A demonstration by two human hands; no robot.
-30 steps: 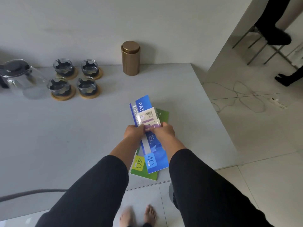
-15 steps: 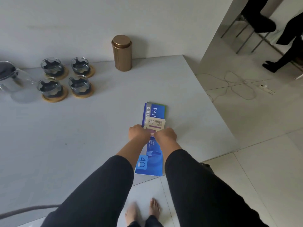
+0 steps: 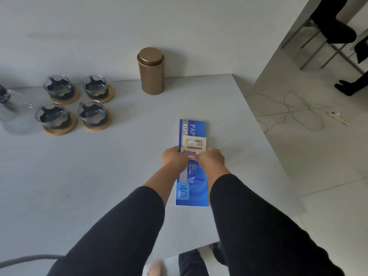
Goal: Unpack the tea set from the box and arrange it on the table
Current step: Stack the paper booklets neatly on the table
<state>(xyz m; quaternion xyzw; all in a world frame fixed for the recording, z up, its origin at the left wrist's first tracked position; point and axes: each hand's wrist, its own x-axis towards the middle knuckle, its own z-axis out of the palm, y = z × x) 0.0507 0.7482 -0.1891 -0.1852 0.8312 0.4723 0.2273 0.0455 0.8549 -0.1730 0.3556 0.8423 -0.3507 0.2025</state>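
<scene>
both hands, left hand [image 3: 174, 159] and right hand [image 3: 211, 158], were closed, pinching a small packet [image 3: 194, 145] over the blue booklet [image 3: 192, 176]; an uneven tug might have torn it or nudged the booklet off the table [image 3: 99, 176].

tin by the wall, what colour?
Bronze-gold tin, lid included; head view.

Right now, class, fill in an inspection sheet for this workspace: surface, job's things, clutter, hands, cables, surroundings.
Surface: grey table, bare near the front.
Job's things: four glass cups on wooden coasters, glass teapot at left edge, gold tin upright by the wall.
Clutter: blue receipt book.
Hands: left hand and right hand hold a small packet over the book.
Cables: white lead and power strip on the floor.
Surroundings: chair legs, someone's legs.
</scene>
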